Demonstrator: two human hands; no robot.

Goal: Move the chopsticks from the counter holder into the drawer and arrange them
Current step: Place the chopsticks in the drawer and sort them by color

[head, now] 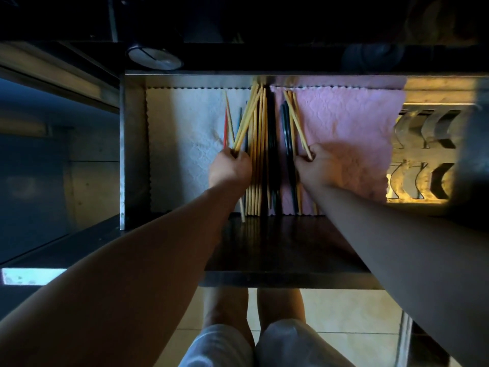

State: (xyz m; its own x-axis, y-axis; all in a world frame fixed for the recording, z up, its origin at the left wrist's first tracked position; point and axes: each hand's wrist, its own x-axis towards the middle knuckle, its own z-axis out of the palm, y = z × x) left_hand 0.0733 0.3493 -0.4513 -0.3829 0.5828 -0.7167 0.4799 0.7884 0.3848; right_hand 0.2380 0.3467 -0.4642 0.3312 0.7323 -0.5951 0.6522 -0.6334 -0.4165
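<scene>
The open metal drawer (133,144) is lined with a white cloth (185,123) on the left and a pink cloth (344,117) on the right. Several wooden chopsticks (258,154) and dark chopsticks (271,144) lie lengthwise in a row along the middle. My left hand (229,168) is closed on a few wooden chopsticks (246,120) that fan up to the right. A red chopstick (225,128) lies just left of them. My right hand (316,165) grips a few wooden chopsticks (293,115) that slant up to the left, beside dark ones (287,133).
A round metal lid (154,58) sits on the dark counter behind the drawer. A metal rack with curved slots (423,154) is to the right of the pink cloth. The drawer's dark front edge (264,280) is near my knees, above a tiled floor.
</scene>
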